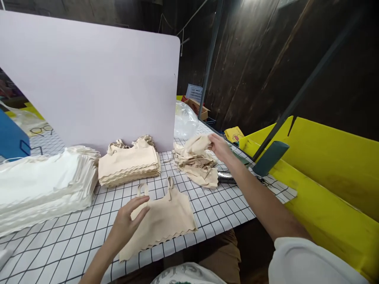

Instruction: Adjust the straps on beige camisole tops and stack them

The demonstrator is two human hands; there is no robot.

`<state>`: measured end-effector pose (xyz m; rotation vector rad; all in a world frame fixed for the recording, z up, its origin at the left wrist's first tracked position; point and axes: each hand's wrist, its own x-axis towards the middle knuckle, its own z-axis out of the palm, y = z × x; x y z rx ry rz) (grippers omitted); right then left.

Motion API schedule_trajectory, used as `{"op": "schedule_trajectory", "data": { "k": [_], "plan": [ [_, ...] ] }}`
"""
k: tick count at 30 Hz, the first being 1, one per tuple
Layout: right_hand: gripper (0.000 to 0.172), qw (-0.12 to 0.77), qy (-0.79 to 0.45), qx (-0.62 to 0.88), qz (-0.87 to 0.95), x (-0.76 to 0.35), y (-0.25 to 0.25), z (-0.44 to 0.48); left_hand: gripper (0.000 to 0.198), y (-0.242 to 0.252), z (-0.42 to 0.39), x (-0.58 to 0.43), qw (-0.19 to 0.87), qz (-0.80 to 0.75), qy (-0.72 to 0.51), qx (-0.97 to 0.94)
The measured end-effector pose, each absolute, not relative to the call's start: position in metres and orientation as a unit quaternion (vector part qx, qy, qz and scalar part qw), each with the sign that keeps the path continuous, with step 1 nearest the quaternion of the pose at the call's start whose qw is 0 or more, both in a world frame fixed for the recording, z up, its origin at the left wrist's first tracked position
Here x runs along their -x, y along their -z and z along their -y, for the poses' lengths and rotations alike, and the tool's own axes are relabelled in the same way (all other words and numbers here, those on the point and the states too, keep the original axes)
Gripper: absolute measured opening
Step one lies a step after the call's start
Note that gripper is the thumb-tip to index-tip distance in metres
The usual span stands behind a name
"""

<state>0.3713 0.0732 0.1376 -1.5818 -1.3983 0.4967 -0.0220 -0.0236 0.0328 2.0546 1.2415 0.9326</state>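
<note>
A beige camisole top (168,217) with scalloped edges and thin straps lies spread flat at the front of the table. Above its left side hovers my left hand (128,219), thumb and fingers apart, with nothing in it. Farther back on the right is a crumpled heap of beige tops (198,165). My right hand (219,146) pinches a beige top (199,144) at the upper right of this heap, its cloth partly raised. Left of the heap sits a neat stack of folded beige tops (130,163).
A thick stack of white garments (50,181) fills the left of the grid-patterned table (225,215). Behind stands a white panel (112,79), with a clear plastic bag (185,120) beside it. A green tube (271,157) and yellow bins (331,165) border the right.
</note>
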Motion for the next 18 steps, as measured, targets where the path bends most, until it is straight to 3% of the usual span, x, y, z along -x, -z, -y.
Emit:
{"op": "schedule_trajectory", "data": {
  "k": [2, 4, 7, 11, 14, 18],
  "plan": [
    [0.041, 0.561, -0.268, 0.548, 0.560, -0.366, -0.172, -0.072, 0.041, -0.050, 0.018, 0.016, 0.323, -0.469, -0.356, -0.741],
    [0.042, 0.579, -0.383, 0.444, 0.566, -0.347, -0.198, -0.065, 0.042, -0.075, 0.012, 0.004, 0.374, -0.452, -0.382, -0.714],
    [0.039, 0.466, -0.504, 0.384, 0.617, -0.301, -0.220, -0.047, 0.048, -0.119, -0.001, -0.018, 0.459, -0.391, -0.452, -0.658],
    [0.034, 0.323, -0.535, 0.337, 0.704, -0.251, -0.237, -0.030, 0.055, -0.163, -0.021, -0.037, 0.568, -0.264, -0.447, -0.638],
    [0.036, 0.267, -0.535, 0.329, 0.731, -0.242, -0.246, -0.032, 0.038, -0.175, -0.028, -0.036, 0.626, -0.264, -0.391, -0.620],
    [0.037, 0.204, -0.491, 0.373, 0.760, -0.257, -0.244, -0.045, 0.031, -0.182, -0.023, -0.018, 0.604, -0.323, -0.469, -0.558]
  ]
}}
